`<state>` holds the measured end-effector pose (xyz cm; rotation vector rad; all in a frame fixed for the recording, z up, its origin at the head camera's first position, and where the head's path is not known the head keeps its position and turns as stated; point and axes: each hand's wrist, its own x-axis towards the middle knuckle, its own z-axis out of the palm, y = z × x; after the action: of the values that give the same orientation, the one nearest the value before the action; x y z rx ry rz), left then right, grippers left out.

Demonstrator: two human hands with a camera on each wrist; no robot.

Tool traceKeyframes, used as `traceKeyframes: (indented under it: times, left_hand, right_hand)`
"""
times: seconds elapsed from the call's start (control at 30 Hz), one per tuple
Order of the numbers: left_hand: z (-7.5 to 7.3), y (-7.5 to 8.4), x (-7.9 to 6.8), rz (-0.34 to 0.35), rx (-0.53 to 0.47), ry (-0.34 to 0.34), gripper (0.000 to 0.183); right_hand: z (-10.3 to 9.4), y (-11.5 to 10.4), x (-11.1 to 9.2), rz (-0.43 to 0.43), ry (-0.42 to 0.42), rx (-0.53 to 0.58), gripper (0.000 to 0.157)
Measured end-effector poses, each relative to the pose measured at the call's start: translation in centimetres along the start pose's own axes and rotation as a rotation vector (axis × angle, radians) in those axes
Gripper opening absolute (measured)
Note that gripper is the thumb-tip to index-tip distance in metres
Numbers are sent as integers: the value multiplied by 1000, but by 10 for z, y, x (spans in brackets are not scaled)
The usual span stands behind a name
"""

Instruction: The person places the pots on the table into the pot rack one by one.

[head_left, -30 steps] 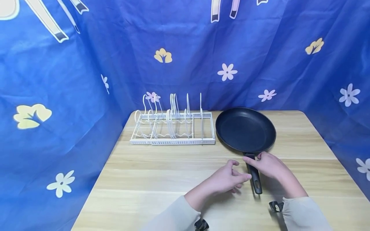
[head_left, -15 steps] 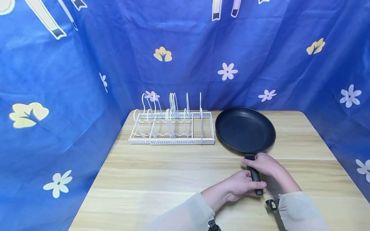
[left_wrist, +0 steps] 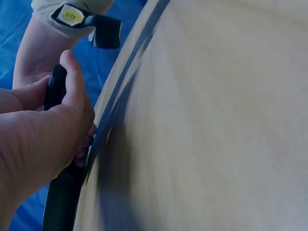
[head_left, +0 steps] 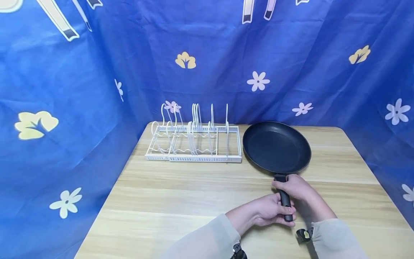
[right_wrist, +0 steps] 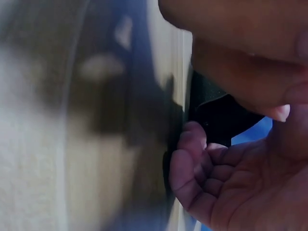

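With the left hand (head_left: 269,209) and right hand (head_left: 298,187) both gripping its handle (head_left: 284,198), the pan (head_left: 276,147) lies on the worktop (head_left: 155,190) just beside the rack (head_left: 205,158), so a leftward swing could knock the two together.

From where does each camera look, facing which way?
Head: head-worn, facing forward and down at pan, rack, left hand and right hand.
Left wrist: worn there, facing across left hand and handle toward the right sleeve.
Right wrist: worn there, facing the handle; both hands' fingers show.
Shared: head and left wrist views both show the left hand.
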<state>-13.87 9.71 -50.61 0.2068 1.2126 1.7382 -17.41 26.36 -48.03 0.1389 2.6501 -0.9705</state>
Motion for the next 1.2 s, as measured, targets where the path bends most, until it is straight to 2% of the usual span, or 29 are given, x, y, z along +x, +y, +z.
traceKeyframes:
  times: [0.13, 0.3, 0.4, 0.67, 0.83, 0.93, 1.2]
  left_hand:
    - [-2, 2, -2, -8, 38, -10, 20]
    - [-3, 7, -4, 3, 82, -27, 19]
    - [-2, 9, -5, 6, 101, -15, 20]
    - [4, 6, -11, 13, 246, 98, 19]
    - [6, 5, -14, 33, 279, 122, 18]
    - [6, 6, -16, 52, 312, 143, 18]
    - [8, 4, -22, 79, 459, 253, 19]
  right_hand:
    - [4, 0, 0, -5, 29, -14, 42]
    - [6, -3, -1, 9, 42, 19, 41]
    - [6, -5, -3, 9, 52, 55, 39]
    - [9, -8, -8, -14, 66, 135, 32]
    - [9, -10, -10, -24, 87, 161, 32]
    - [9, -14, -12, -18, 92, 188, 34]
    - [10, -21, -18, 9, 66, 295, 34]
